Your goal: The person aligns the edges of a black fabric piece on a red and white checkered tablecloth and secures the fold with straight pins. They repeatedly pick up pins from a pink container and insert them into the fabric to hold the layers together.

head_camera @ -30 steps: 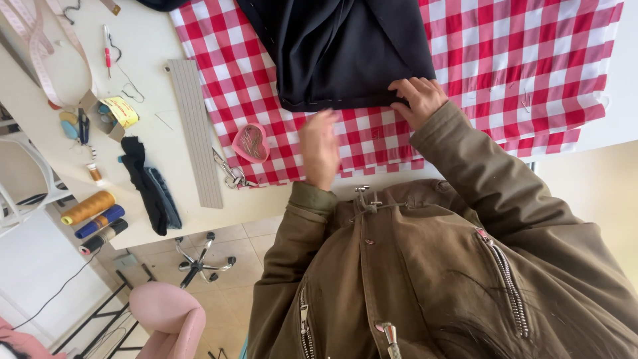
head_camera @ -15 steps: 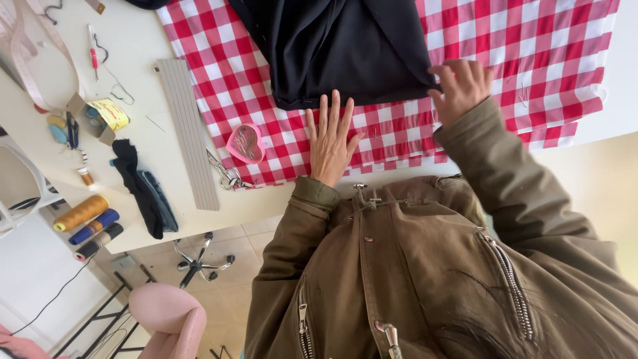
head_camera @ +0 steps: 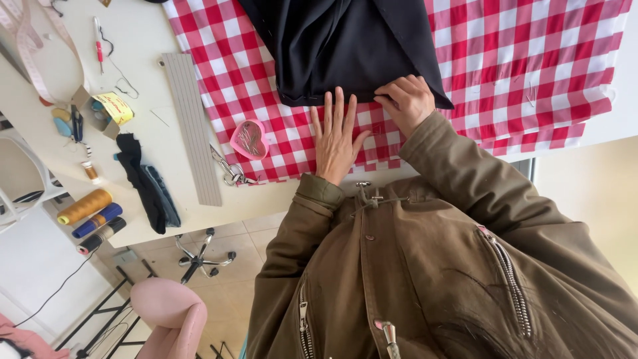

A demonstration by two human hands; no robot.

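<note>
A black fabric piece [head_camera: 345, 46] lies on a red-and-white checked cloth [head_camera: 531, 60] spread over a white table [head_camera: 40, 153]. My left hand [head_camera: 335, 136] rests flat on the checked cloth just below the black fabric's near edge, fingers spread and holding nothing. My right hand [head_camera: 405, 100] is beside it, with its fingers curled onto the black fabric's lower right corner, gripping the edge. Both sleeves are olive-brown jacket.
Left of my hands lie a pink heart-shaped pin holder [head_camera: 249, 139], scissors [head_camera: 229, 171], a grey ruler [head_camera: 193, 126], dark cloth scraps [head_camera: 146, 183], thread spools [head_camera: 90, 211], a measuring tape [head_camera: 40, 53] and a seam ripper [head_camera: 98, 41]. A pink chair [head_camera: 169, 319] stands below the table edge.
My left hand has gone from blurred motion to lying flat with spread fingers on the checked cloth. My right hand shifted along the black fabric's lower edge and now sits at its corner.
</note>
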